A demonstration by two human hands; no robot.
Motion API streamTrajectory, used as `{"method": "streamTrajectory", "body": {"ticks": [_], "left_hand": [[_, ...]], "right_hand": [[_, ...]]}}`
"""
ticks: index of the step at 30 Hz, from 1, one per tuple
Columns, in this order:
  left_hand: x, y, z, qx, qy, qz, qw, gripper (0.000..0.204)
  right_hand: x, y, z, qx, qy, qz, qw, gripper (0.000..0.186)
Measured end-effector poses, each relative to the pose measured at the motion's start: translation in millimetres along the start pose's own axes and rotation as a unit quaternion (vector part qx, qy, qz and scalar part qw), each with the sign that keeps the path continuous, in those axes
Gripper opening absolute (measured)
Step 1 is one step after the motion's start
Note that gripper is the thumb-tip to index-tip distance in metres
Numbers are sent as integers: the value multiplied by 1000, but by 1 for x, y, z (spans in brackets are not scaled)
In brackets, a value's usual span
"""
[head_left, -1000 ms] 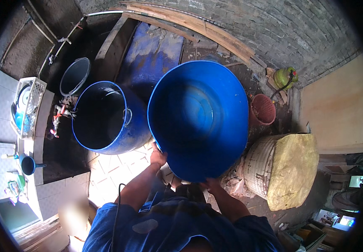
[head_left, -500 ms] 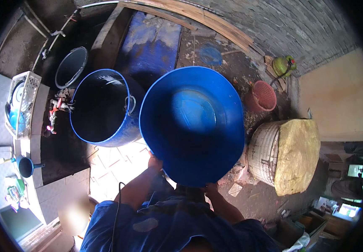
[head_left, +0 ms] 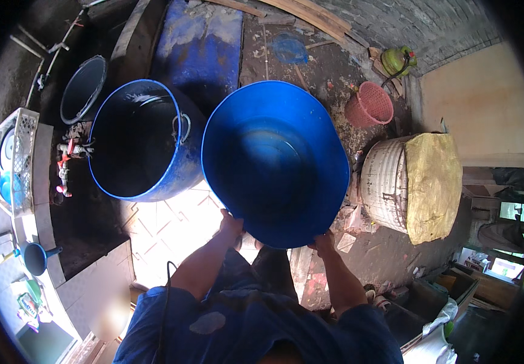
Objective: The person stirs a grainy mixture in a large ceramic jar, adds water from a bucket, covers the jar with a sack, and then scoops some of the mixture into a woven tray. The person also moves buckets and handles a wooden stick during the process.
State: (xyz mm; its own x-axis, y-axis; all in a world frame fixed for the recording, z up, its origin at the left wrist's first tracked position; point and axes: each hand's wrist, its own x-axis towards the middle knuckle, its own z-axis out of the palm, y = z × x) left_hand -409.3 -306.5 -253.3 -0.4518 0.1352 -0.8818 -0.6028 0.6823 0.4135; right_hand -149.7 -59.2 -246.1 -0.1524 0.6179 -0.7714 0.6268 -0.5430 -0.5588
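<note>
A large blue plastic tub is in front of me, its wide mouth facing up toward me. Light falls on part of its bottom; the rest of the inside is in shadow. At the near left of its rim, my left hand is closed on the edge. My right hand grips the near right of the same rim, its fingers partly hidden. Just left of the tub stands a blue drum with a rope-like handle and a dark inside. A thin dark cord hangs by my left sleeve.
A dark bucket and red-handled taps are at the left, near a dish rack and a blue dipper. Rightward are a pink basket, a green gas cylinder and a ribbed white container with yellowish sheeting.
My view has shifted, so the surroundings sit higher in the picture. My forearms are stretched further out, and my right hand shows more fully. Both hands stay on the tub's rim.
</note>
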Motion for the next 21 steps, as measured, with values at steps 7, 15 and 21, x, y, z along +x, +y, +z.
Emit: {"method": "streamTrajectory", "body": {"ticks": [7,15,21], "left_hand": [[14,-7,-31,-31,94,28,995,81],[35,8,-46,82,175,25,981,48],[-6,-49,-22,7,203,28,979,38]], "right_hand": [[-13,39,-20,-8,-40,36,999,47],[-23,31,-22,22,-31,4,999,52],[11,38,-64,-94,6,-8,995,44]]}}
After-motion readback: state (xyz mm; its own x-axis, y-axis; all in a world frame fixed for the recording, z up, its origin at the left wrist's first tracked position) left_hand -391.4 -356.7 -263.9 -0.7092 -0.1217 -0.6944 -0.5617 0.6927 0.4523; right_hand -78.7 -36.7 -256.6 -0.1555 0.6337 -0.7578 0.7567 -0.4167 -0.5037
